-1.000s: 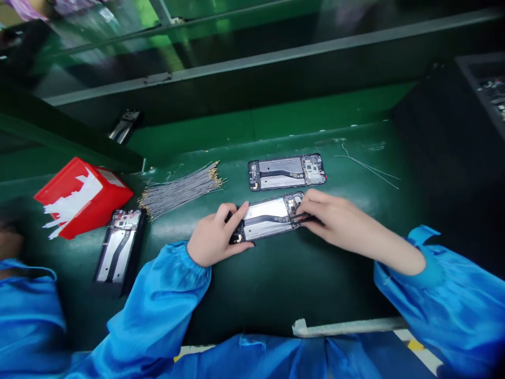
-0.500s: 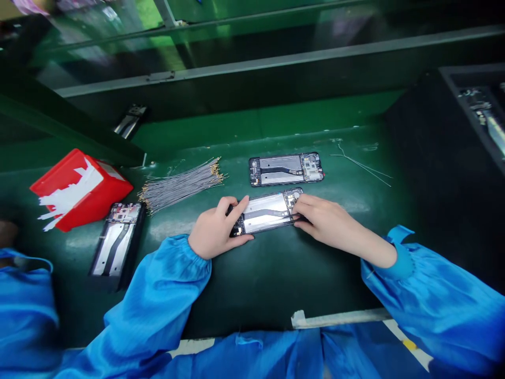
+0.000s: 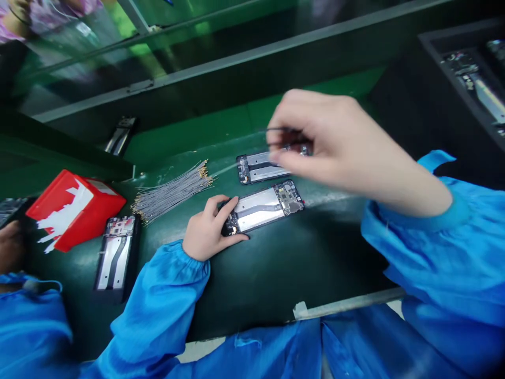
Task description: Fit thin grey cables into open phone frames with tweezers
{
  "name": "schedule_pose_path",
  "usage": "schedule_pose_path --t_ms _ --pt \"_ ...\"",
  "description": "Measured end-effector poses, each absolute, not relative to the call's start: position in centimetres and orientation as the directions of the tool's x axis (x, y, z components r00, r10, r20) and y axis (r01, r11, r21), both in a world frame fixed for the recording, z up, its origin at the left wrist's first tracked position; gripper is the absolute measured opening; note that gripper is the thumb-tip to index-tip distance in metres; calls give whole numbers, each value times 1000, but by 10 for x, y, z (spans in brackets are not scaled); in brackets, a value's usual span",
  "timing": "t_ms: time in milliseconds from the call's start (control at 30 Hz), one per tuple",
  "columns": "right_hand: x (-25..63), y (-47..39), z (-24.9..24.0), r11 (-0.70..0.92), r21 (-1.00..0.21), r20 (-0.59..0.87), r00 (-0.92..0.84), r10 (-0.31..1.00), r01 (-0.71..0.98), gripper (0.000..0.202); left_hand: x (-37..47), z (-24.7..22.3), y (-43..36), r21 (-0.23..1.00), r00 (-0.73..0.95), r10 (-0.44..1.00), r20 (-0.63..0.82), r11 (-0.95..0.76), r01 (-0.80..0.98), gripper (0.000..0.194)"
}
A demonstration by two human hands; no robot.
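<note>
Left hand [image 3: 207, 229] low, thumb and forefinger parted, right hand [image 3: 315, 139] higher, fingers curled

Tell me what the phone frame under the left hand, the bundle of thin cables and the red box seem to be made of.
Phone frame: probably metal in the middle, smooth and silvery, as it glares brightly. Cable bundle: matte grey strands, perhaps plastic-coated, with gold-coloured ends that look metallic. Red box: likely smooth plastic, going by its even colour and crisp edges.
</note>
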State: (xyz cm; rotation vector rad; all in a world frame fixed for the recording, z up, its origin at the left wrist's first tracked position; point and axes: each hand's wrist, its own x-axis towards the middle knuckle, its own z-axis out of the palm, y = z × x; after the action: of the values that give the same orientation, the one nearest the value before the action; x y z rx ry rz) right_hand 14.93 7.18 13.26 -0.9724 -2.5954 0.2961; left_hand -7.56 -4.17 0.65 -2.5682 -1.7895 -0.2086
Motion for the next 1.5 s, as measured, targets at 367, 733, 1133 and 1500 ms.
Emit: schedule_pose_path --t_ms 367,733,1133,1500 --pt "275 119 32 66 -69 219 -49 975 995 17 -18 17 -3 32 599 796 93 -603 797 32" --pt "196 84 26 692 -178 199 -663 722 700 18 -94 26 13 100 264 936 232 -293 951 22" --pt "111 34 -1 950 -120 228 -923 309 288 59 -97 22 34 -172 252 960 120 -230 958 12" --pt "133 50 -3 934 -164 316 -880 356 318 51 -100 21 45 6 219 954 207 -225 974 7"
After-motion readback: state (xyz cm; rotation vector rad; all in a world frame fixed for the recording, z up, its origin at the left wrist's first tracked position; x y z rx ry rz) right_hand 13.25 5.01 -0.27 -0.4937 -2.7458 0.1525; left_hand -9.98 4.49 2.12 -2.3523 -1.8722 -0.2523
